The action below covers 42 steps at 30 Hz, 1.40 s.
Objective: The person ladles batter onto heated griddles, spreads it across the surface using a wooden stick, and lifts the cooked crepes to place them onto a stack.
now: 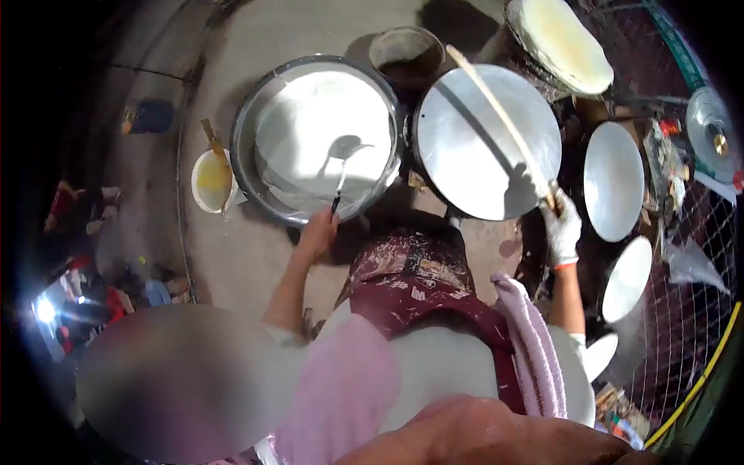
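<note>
My bare left hand [317,234] is closed around the black handle of a ladle [341,180]. The ladle reaches over a large dark-rimmed basin [245,159] of white batter-like liquid [318,108]; whether its bowl touches the liquid I cannot tell. In a white glove, my right hand [563,229] grips the near end of a long wooden stick [496,105]. This stick slants across a round, flat metal griddle [453,147], casting a shadow on it. Whether the stick touches the surface is unclear.
Left of the basin stands a white bucket [203,203] with yellowish contents and a brush-like tool [212,139]. A dark pot [406,51] sits behind. Several pale round plates or lids, one a metal disc [613,181], line the right side near wire mesh [682,325]. A pale oval slab [559,43] lies far right.
</note>
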Tool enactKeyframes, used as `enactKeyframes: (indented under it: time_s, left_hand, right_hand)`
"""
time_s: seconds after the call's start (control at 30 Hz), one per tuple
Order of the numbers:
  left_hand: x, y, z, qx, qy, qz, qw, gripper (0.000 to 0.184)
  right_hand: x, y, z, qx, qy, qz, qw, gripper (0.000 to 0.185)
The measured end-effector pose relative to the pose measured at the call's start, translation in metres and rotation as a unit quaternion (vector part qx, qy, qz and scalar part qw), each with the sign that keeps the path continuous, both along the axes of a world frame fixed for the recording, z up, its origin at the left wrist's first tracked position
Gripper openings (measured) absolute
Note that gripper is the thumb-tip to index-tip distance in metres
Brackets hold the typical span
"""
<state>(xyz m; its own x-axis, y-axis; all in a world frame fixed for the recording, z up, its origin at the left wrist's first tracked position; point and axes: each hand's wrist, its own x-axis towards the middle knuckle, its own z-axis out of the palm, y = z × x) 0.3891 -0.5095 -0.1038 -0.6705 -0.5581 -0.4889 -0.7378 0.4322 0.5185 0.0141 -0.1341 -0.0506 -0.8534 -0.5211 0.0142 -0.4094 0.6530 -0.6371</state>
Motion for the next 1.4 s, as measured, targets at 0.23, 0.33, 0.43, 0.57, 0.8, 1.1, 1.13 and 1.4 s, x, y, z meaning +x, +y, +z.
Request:
enactKeyframes:
  time_s: [0.23, 0.33, 0.43, 0.57, 0.8, 1.1, 1.13, 1.4]
  left_hand:
    - [-0.097, -0.066, -0.096, -0.129, -0.073, -0.19, 0.971, 0.018]
    - [-0.108, -0.085, -0.133, -0.189, -0.042, -0.214, 0.957, 0.031]
    - [-0.095, -0.096, -0.173, -0.078, -0.068, -0.238, 0.966, 0.034]
    - [-0.058, -0.073, -0.211, 0.26, -0.077, -0.016, 0.962, 0.038]
    - [0.026, 0.047, -0.172, 0.662, 0.166, 0.289, 0.672, 0.038]
    - [0.024, 0.098, -0.045, 0.873, 0.367, 0.278, 0.162, 0.026]
    - [0.025, 0.09, -0.015, 0.86, 0.373, 0.302, 0.173, 0.026]
    - [0.058, 0.011, 0.19, 0.72, 0.471, 0.102, 0.5, 0.039]
  right_hand:
    - [0.158, 0.018, -0.018, -0.008, -0.165, -0.12, 0.979, 0.043]
    - [0.185, 0.017, -0.025, 0.003, -0.173, -0.142, 0.975, 0.041]
    - [0.199, 0.022, -0.053, -0.005, -0.173, -0.147, 0.974, 0.043]
    - [0.231, 0.013, -0.086, -0.11, -0.305, -0.17, 0.931, 0.051]
    - [0.309, 0.007, -0.089, 0.25, -0.452, -0.069, 0.854, 0.039]
    - [0.335, 0.051, -0.073, 0.095, -0.41, 0.077, 0.904, 0.048]
    - [0.331, 0.046, -0.058, 0.097, -0.386, 0.096, 0.912, 0.051]
    - [0.306, 0.035, -0.029, -0.355, -0.231, 0.066, 0.903, 0.052]
